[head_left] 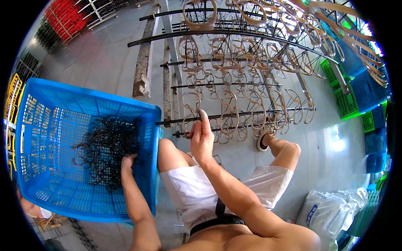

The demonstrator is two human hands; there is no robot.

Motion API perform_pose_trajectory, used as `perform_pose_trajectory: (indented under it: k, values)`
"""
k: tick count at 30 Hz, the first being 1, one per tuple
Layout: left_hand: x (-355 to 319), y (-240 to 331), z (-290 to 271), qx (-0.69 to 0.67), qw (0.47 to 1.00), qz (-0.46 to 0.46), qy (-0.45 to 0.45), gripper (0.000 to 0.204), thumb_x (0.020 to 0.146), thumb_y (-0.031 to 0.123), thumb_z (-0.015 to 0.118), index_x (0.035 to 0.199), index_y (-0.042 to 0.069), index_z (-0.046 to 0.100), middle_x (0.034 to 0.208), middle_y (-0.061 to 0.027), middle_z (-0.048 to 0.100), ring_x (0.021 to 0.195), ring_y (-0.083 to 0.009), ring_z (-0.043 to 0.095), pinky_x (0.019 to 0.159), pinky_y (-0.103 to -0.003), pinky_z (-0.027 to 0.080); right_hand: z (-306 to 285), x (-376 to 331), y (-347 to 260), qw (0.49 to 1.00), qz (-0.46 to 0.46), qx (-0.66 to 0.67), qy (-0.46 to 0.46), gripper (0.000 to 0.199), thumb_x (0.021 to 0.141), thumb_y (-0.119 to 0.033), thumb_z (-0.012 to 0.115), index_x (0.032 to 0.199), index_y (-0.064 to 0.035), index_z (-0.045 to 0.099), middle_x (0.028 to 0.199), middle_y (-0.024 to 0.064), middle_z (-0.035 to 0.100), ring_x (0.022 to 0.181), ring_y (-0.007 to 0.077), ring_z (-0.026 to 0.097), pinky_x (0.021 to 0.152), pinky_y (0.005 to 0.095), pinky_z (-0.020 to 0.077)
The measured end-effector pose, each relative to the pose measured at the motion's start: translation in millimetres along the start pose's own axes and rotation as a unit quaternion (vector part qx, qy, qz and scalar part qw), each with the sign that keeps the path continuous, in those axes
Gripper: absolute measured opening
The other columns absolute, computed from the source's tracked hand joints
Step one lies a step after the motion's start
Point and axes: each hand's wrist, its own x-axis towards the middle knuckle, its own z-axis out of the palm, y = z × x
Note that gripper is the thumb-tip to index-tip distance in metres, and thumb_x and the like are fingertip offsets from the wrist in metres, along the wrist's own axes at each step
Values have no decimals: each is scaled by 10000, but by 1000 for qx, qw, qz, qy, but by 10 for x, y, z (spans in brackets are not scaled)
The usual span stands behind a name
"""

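Note:
My left hand (pixel 129 161) reaches into a blue plastic basket (pixel 90 97), its fingers drawn together against a heap of thin black loops (pixel 109 140). What those fingers hold is too small to tell. In front of me, my right hand (pixel 202 138) is raised at the left end of a low black rod (pixel 247 113), fingers closed, with a pale cover on one fingertip. Just behind the fingers is a tan, loop-shaped frame (pixel 190 98), its contact with them unclear. More tan frames (pixel 228 106) hang along that rod.
A rack of black rods (pixel 234 34) carries several rows of tan frames ahead. Blue crates (pixel 368 90) and green crates (pixel 345 102) stack at the right, with a white plastic sack (pixel 331 213) nearer. Red items (pixel 65 19) hang at the far left. My shod foot (pixel 263 140) rests by the rack.

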Motion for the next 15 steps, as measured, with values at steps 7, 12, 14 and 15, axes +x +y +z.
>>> perform_pose_trajectory:
  k: [7, 12, 14, 15]
  values:
    - [-54, -40, -109, 59, 996, 49, -41, 261, 758, 178, 670, 935, 8, 580, 812, -83, 586, 736, -200, 540, 623, -344, 420, 32, -5, 79, 990, -82, -112, 32, 377, 956, -116, 425, 1321, -23, 410, 582, 42, 473, 469, 128, 445, 449, 280, 404]
    - [-378, 145, -97, -11, 993, 116, -24, 296, 788, 145, 652, 1039, 25, 550, 816, -61, 539, 680, -156, 503, 606, -301, 427, -27, 30, 145, 994, -35, -100, 22, 374, 959, -117, 423, 1323, -32, 415, 600, 28, 501, 478, 103, 455, 454, 269, 413]
    - [-500, 223, -135, -147, 977, 152, -29, 287, 812, 128, 638, 1069, 39, 548, 801, -20, 499, 601, -103, 447, 554, -264, 399, -23, 25, 148, 994, -38, -97, 16, 372, 959, -115, 421, 1321, -31, 415, 595, 28, 502, 476, 101, 459, 453, 271, 418]
    - [-521, 244, -173, -193, 967, 164, -11, 242, 825, 115, 621, 1050, 36, 578, 823, -33, 564, 634, -98, 517, 529, -236, 409, -4, 21, 140, 994, -46, -96, 16, 369, 958, -114, 420, 1318, -30, 417, 590, 29, 500, 473, 101, 460, 452, 272, 420]
